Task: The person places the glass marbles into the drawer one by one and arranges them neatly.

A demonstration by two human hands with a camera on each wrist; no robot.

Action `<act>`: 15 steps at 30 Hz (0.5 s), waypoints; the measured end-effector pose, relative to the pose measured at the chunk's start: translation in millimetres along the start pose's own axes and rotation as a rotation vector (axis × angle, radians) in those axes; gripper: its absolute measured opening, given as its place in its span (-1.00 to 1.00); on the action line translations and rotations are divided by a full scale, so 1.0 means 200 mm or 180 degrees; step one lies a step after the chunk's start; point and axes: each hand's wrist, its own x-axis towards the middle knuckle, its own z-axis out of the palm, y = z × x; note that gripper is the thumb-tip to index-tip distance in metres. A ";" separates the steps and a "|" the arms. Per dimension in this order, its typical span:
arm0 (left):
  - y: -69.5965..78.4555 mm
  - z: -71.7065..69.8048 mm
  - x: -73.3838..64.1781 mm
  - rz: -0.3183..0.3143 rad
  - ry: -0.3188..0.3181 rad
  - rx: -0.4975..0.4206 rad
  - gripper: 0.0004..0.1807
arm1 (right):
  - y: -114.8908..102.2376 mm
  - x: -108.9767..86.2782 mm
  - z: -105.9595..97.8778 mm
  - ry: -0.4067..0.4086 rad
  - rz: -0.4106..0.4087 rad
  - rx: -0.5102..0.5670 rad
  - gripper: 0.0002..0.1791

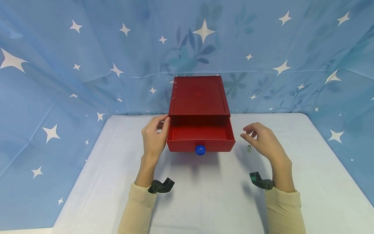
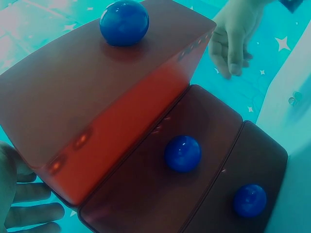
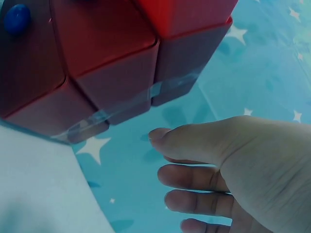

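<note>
A red drawer cabinet [image 1: 199, 96] stands at the back of the white table, three drawers stacked, each with a round blue knob. Its top drawer [image 1: 201, 146] is pulled out, and the bare red floor inside shows. My left hand [image 1: 155, 136] rests at the cabinet's left side, thumb and fingertips at the edge beside the drawer; the wrist view shows its fingers [image 2: 34, 213] fairly straight. To the right of the drawer, my right hand [image 1: 263, 139] hovers apart from it, fingers loosely bent and holding nothing. Below that hand lies a small, clear, greenish thing [image 1: 249, 148], too small to identify.
A white table [image 1: 198, 204] spreads around the cabinet. Behind it hangs a blue cloth [image 1: 117, 48] with white stars and leaf shapes. Clear tape [image 3: 121, 104] runs down the cabinet's side. Black wrist mounts [image 1: 161, 186] sit on both forearms.
</note>
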 end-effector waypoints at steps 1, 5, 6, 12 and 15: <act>0.00 0.00 0.00 0.0000 -0.0003 0.0002 -0.77 | 0.01 0.00 0.00 -0.0018 0.0024 0.0007 -0.64; 0.00 0.00 0.00 0.0009 0.0000 0.0002 -0.78 | 0.05 0.01 0.02 -0.0078 0.0114 0.0009 -0.63; 0.00 0.00 0.00 0.0010 0.0003 0.0001 -0.78 | 0.06 0.02 0.02 -0.0093 0.0131 0.0006 -0.63; 0.00 0.00 0.00 -0.0003 -0.0010 0.0013 -0.77 | 0.12 0.03 0.04 -0.0206 0.0223 0.0036 -0.62; -0.01 0.00 0.00 -0.0008 -0.0015 0.0013 -0.77 | 0.15 0.04 0.06 -0.0237 0.0245 0.0034 -0.63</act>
